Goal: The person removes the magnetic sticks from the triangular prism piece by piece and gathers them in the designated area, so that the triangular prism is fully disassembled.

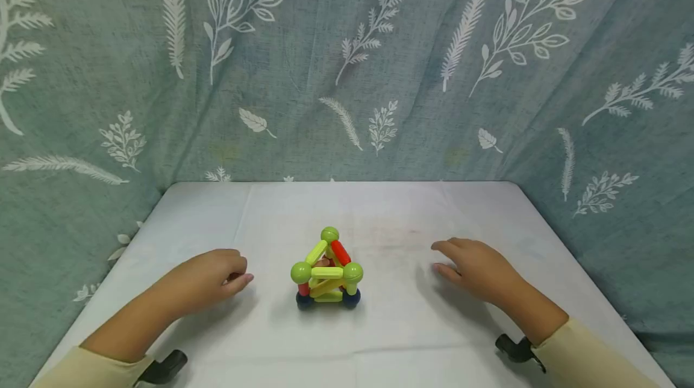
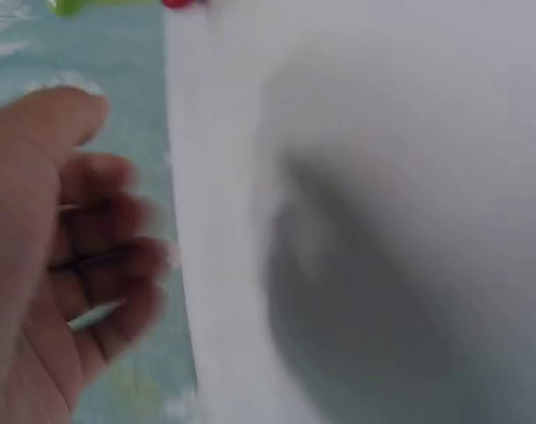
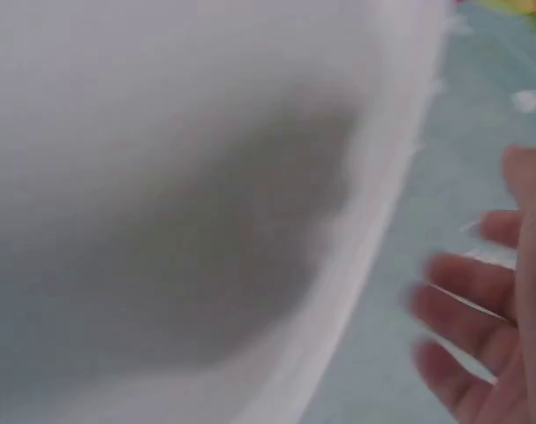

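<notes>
A small toy structure of balls and rods (image 1: 327,273) stands on the white table in the head view. Green balls (image 1: 329,234) sit at its top and middle corners, dark blue balls (image 1: 351,299) at its base. Its rods are yellow-green, yellow and red; something orange-brown shows inside. To its left, apart from it, my left hand (image 1: 211,279) hovers with loosely curled fingers, holding nothing. My right hand (image 1: 477,267) hovers farther off on the other side, its fingers relaxed and spread. Both wrist views show bare palms, the left hand (image 2: 38,230) and the right hand (image 3: 488,318).
The white table (image 1: 401,334) carries the structure near its middle. A green curtain (image 1: 303,62) with white leaf prints hangs behind it and along both sides. Dark wrist-worn devices (image 1: 168,367) show at each sleeve cuff.
</notes>
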A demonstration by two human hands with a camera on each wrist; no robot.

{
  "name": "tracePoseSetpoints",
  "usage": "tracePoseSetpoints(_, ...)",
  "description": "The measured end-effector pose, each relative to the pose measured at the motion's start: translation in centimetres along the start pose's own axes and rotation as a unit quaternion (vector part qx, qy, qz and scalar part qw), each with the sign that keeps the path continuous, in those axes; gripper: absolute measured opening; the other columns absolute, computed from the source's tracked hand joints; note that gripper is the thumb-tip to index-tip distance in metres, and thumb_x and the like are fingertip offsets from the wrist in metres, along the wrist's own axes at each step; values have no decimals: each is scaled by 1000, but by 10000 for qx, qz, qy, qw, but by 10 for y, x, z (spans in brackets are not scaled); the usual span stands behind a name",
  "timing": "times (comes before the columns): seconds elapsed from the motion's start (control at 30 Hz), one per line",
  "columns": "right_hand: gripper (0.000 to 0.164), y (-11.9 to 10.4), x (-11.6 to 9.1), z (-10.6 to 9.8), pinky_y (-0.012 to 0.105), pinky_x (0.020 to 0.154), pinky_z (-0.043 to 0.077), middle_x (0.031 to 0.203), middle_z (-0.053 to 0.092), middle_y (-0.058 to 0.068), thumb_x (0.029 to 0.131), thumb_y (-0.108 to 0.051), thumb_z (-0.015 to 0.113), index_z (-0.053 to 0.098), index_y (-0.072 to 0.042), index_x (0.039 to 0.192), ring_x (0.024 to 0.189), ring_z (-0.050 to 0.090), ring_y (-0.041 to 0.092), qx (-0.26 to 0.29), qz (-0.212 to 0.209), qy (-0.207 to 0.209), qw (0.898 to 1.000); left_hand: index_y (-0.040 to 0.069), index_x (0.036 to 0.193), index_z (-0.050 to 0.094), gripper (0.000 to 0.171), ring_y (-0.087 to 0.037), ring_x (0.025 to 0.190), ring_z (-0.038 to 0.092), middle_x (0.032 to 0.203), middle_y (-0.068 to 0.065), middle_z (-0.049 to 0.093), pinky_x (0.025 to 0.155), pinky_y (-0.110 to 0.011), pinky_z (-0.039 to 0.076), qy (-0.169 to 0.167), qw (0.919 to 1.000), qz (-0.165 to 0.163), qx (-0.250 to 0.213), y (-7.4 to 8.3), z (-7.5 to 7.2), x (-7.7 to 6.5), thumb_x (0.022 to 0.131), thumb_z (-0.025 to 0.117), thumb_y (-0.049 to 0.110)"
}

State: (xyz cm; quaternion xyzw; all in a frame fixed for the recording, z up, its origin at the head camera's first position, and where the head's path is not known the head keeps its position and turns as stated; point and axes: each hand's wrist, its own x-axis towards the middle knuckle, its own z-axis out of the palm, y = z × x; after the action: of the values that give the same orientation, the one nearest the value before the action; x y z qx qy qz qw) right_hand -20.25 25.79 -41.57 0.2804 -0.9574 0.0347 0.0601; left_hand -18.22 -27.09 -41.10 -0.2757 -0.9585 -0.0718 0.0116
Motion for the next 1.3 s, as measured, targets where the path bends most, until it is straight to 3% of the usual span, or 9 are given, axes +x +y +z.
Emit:
tracePoseSetpoints(0.07,19,-16,5,-5,33,75,56,103,70,-10,100,-34,72,71,-22,115,90,67,9,315,-117,-15,9994,28,72,49,35,-2,64,39,71,13,43,61,-24,37,28,9980,-34,-630,16,5,8,102,67,27)
tracePoseSetpoints(0.17,6,-38,13,-9,27,68,51,89,64,-17,100,-31,72,71,-25,100,79,58,0,756,-177,-308,9965,28,76,51,30,-3,73,46,79,15,47,67,-25,43,259,9917,27,-1258,39,15,19,100,67,22)
tracePoseSetpoints(0.27,8,-57,18,-7,28,70,51,90,64,-18,101,-31,72,72,-24,103,81,58,-1,1184,22,-574,9913,27,93,56,16,-10,89,54,94,13,54,77,-29,48,256,9784,6,-2050,56,26,26,97,64,13)
tracePoseSetpoints(0.37,13,-71,21,-2,30,73,52,96,66,-18,101,-31,70,73,-22,110,86,60,2,1796,315,-606,9814,26,117,54,32,-16,102,57,113,9,58,85,-32,49,34,9579,-118,-2869,65,35,30,92,59,7)
tracePoseSetpoints(0.47,17,-83,24,6,30,77,53,103,67,-16,101,-30,70,71,-21,115,90,62,5,2277,439,-392,9720,23,131,51,38,-19,110,58,124,3,57,90,-34,51,-197,9384,-178,-3445,68,43,32,97,64,14)
tracePoseSetpoints(0.57,24,-96,25,10,29,79,54,110,68,-11,100,-32,72,67,-21,120,92,62,5,2543,360,-232,9662,22,136,53,45,-19,111,58,127,0,56,91,-32,53,-418,9290,-235,-3670,67,50,31,98,74,32)
tracePoseSetpoints(0.67,38,-109,26,11,28,80,55,119,66,-6,97,-37,76,63,-23,130,94,62,4,2833,226,-183,9586,21,140,54,56,-18,107,59,126,-1,58,90,-29,53,-571,9272,-279,-3690,65,56,29,94,79,42)
tracePoseSetpoints(0.87,55,-134,35,9,27,78,54,128,59,-11,91,-46,81,54,-37,139,96,62,7,3208,180,-12,9470,26,140,57,58,-12,111,59,124,11,62,97,-32,53,-461,9424,-205,-3306,62,62,28,89,84,39)
tracePoseSetpoints(1.3,24,-166,53,8,22,71,51,106,59,-14,91,-28,79,63,-26,109,85,55,7,3091,480,1119,9432,30,123,60,42,-7,111,59,117,15,63,100,-31,51,-368,9436,-62,-3290,61,67,30,90,82,43)
